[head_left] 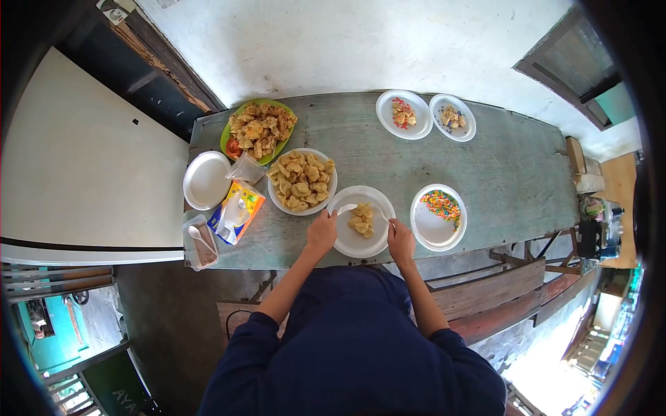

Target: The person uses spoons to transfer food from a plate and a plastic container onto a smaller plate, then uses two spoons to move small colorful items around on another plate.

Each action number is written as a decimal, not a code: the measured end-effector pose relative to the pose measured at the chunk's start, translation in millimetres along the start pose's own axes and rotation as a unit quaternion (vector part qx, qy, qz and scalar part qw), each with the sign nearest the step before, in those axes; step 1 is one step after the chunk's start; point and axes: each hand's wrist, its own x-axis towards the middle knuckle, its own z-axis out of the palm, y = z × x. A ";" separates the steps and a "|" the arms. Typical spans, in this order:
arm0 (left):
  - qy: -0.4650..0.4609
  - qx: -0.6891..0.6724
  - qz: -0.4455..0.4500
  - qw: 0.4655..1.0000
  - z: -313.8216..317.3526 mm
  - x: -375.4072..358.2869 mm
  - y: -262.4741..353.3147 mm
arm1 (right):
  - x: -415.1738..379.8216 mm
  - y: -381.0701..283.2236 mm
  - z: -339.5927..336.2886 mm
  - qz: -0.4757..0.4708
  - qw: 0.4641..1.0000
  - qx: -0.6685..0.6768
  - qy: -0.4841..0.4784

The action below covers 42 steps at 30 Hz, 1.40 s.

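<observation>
My left hand (322, 232) is closed round a white plastic spoon (347, 207), its head over the left side of a white plate (343, 243). From the right, my right hand (401, 243) grips a second white plastic utensil (385, 215), mostly covered by the fingers. Between the two utensils lies a small heap of pale yellow fried pieces (361, 220) in the middle of the plate. Just right of my right hand stands a white plate (424, 229) with colourful candies (442, 206) along its upper right side. A plate heaped with fried dumplings (301, 182) is up and left of my left hand.
Fried food (261, 130) fills a green plate at the back left. Near the left edge are white plates (207, 182), a tissue pack (236, 211) and a plastic box (201, 243). Two portioned plates (404, 114) stand by the wall. A wooden bench (496, 295) is below the table.
</observation>
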 end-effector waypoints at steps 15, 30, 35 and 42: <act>-0.013 0.033 0.084 0.996 3.4 39.0 13.2 | -1.2 -3.1 5.7 -0.041 0.993 -0.093 0.052; -0.002 0.023 0.033 0.999 -11.1 19.9 -10.8 | -26.8 1.1 -14.4 -0.019 0.997 -0.045 0.052; -0.053 0.033 0.015 0.998 -3.8 12.3 -14.1 | -30.1 3.5 -13.5 0.013 0.998 -0.056 0.011; -0.056 0.024 0.026 0.998 -4.4 9.3 -10.6 | -29.9 -3.9 -13.1 0.024 0.999 -0.035 -0.012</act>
